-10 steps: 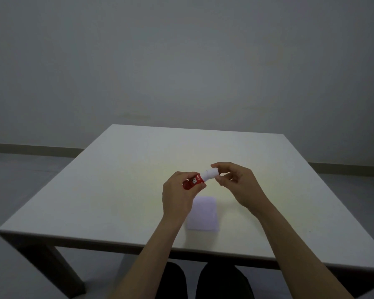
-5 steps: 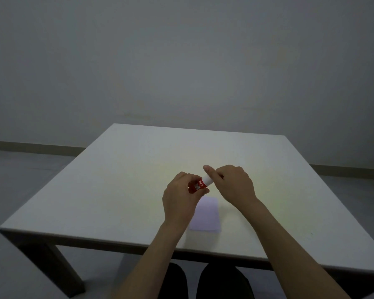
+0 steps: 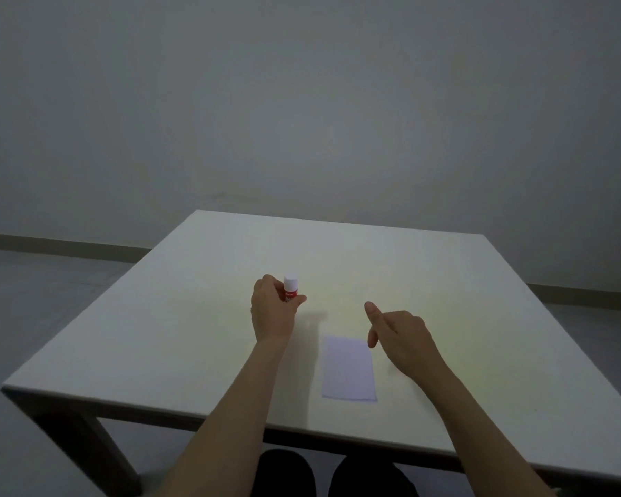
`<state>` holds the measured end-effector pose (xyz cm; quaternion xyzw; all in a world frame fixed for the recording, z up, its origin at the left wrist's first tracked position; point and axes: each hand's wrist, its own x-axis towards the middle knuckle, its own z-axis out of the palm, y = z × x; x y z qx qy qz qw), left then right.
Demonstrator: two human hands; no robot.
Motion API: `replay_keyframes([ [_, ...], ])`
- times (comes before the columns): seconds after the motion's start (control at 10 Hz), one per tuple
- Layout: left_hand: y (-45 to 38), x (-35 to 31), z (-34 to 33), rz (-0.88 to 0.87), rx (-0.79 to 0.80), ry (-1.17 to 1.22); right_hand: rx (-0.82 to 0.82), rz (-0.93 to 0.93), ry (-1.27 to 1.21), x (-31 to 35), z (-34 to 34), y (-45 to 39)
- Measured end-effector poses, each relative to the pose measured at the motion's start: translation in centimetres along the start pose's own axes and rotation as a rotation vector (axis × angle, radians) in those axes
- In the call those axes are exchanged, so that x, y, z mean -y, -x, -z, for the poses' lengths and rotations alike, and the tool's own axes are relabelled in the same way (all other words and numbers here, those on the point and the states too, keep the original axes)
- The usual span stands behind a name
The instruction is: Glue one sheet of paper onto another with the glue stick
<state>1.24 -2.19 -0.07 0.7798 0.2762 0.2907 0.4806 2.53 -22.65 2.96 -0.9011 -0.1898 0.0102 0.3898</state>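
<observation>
A red glue stick (image 3: 290,289) with its white cap on stands upright in my left hand (image 3: 272,310), which grips its red body over the middle of the table. A pale lilac sheet of paper (image 3: 348,369) lies flat near the table's front edge, between my two forearms. My right hand (image 3: 397,333) hovers just right of the paper's far corner, fingers loosely apart and holding nothing. I see only one sheet outline; whether another lies under it I cannot tell.
The white square table (image 3: 194,346) fills the lower half of the view, with its front edge close to my dark-clothed knees (image 3: 337,475). A plain grey wall (image 3: 302,102) and floor lie beyond.
My hands have parted. The right hand let go of the cap end and moved right toward the paper. The left hand carried the capped glue stick left and turned it upright.
</observation>
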Motion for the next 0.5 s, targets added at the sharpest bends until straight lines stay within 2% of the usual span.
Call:
replay_keyframes([
  [0.3,0.12,0.85,-0.45,0.002,0.019,0.016,0.069,0.043,-0.026,0.28,0.22,-0.01],
  [0.5,0.22,1.28,-0.2,-0.021,0.117,-0.061,0.123,0.06,-0.017,0.64,-0.12,0.2],
])
